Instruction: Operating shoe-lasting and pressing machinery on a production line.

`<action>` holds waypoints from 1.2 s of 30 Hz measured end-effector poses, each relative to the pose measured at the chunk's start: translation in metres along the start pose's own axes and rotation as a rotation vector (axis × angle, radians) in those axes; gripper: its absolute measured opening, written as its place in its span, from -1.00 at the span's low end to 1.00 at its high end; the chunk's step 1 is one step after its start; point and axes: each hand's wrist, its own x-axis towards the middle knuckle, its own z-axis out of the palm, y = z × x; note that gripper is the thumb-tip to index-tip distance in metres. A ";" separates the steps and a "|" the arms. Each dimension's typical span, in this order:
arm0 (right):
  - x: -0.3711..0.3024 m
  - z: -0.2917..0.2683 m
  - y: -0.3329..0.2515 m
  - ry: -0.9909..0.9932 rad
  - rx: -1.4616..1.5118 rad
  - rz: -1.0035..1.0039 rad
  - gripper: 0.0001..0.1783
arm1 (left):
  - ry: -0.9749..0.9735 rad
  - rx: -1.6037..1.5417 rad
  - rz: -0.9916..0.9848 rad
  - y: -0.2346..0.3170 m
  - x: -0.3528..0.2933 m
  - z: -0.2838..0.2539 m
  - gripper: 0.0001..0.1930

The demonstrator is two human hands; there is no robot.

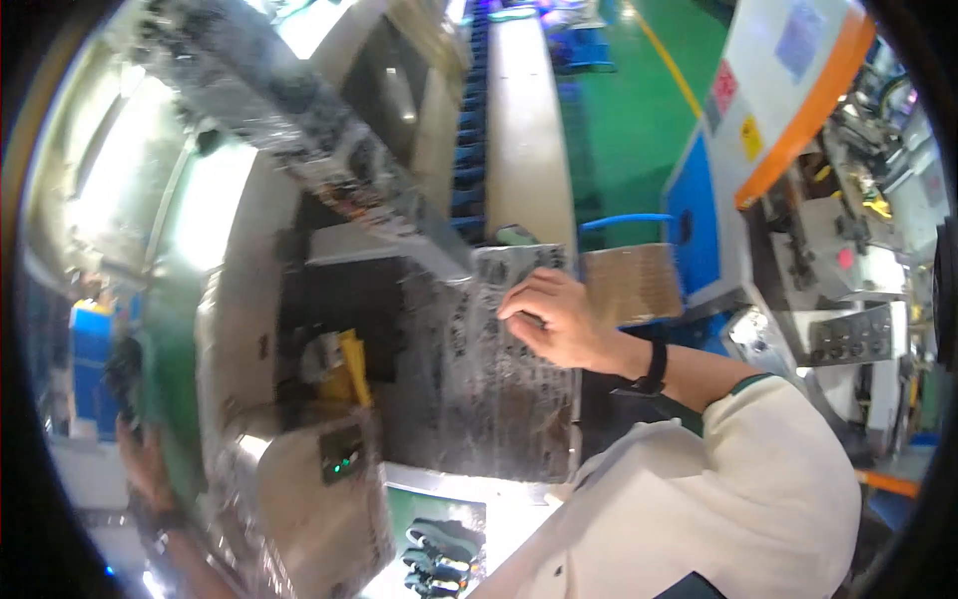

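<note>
My right hand (559,317), with a black band at the wrist, is over a plastic-covered grey panel (479,379). Its fingers are curled in toward the thumb, and what lies between them, if anything, is too small to tell. Just beyond the hand, a small greenish piece (514,236) is at the near end of the conveyor. Far to the left, my left hand (145,464) is blurred near the picture's rim. Its fingers are around a dark object (125,379) whose kind I cannot make out.
A grey plastic-wrapped beam (299,120) slants in from the upper left. Beyond the panel runs a pale conveyor (524,130). Brown cardboard (634,283) sits right of my hand. A wrapped control box (309,489) with green lights stands near left; an orange-edged machine (778,100) stands right.
</note>
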 end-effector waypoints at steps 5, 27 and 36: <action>-0.009 0.006 0.008 0.016 0.026 -0.022 -0.81 | 0.268 0.293 0.587 0.174 -0.013 -0.181 -0.51; -0.044 -0.095 -0.063 -0.325 0.348 0.269 -0.20 | -0.222 -0.955 0.309 0.468 -0.246 -0.123 -0.23; 0.030 -0.079 -0.108 -0.847 -0.200 -0.012 -0.17 | -0.133 -1.084 0.186 0.494 -0.264 -0.127 -0.29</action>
